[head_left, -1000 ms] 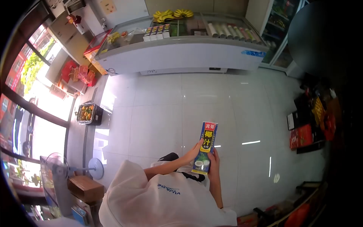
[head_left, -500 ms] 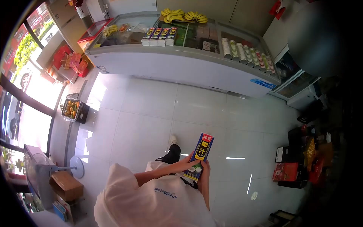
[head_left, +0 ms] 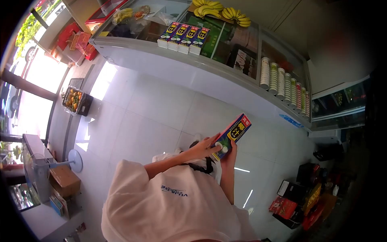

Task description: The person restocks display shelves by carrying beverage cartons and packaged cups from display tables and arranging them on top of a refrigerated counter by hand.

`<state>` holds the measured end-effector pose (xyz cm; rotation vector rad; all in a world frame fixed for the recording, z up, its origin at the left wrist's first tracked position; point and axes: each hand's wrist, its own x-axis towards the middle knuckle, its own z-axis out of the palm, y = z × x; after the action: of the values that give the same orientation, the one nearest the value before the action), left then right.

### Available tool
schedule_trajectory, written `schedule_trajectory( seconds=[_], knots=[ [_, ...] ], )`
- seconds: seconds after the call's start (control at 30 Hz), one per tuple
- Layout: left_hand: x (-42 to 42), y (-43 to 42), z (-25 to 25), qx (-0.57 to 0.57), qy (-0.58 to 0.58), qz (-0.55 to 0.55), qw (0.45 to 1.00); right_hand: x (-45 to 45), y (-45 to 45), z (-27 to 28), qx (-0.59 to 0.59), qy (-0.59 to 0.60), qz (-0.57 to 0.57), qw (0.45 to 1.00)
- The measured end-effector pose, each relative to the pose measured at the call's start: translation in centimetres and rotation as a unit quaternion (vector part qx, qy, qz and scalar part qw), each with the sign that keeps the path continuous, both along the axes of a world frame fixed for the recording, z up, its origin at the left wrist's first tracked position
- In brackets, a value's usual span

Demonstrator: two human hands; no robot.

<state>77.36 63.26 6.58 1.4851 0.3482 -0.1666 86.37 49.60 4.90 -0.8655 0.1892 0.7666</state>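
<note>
A blue, yellow and red drink carton is held in front of my body, tilted up to the right. My left hand grips its lower left side. On the lower right side, my right hand is closed round the same carton. Several matching cartons stand in a row on the glass top of the long freezer counter ahead.
Bananas and rows of stacked cups lie on the counter. A crate of oranges is at the left, above a fan and a cardboard box. Dark and red boxes sit at the lower right.
The counter and its cartons look nearer, and the view has turned. The carton in my hands has swung from nearly upright to a rightward tilt, both hands still on it.
</note>
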Motion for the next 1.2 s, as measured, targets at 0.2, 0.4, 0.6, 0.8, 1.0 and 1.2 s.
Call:
schedule_trajectory(
  seconds=[0.2,0.4,0.6,0.8,1.0,1.2],
  knots=[
    [14.6,10.3,-3.9,0.158,-0.081,0.265,0.948,19.0,15.5,-2.7,-0.030,-0.030,0.117,0.992],
    [28.7,19.6,-3.4,0.464,-0.044,0.289,0.836,36.4,31.8,-6.8,-0.078,-0.017,0.257,0.963],
    [38.0,26.2,-8.7,0.560,0.071,0.335,0.754,44.5,41.3,-11.0,-0.164,-0.022,0.320,0.933],
    [40.3,27.5,-9.3,0.563,0.121,0.381,0.724,46.7,44.6,-10.0,-0.246,-0.120,0.408,0.871],
    [39.5,28.1,-9.0,0.575,0.159,0.382,0.706,48.9,46.0,-8.8,-0.319,-0.229,0.529,0.752],
    [37.9,27.2,-8.7,0.434,0.146,0.492,0.740,54.3,53.2,-7.8,-0.375,-0.693,0.331,0.519]
  ],
)
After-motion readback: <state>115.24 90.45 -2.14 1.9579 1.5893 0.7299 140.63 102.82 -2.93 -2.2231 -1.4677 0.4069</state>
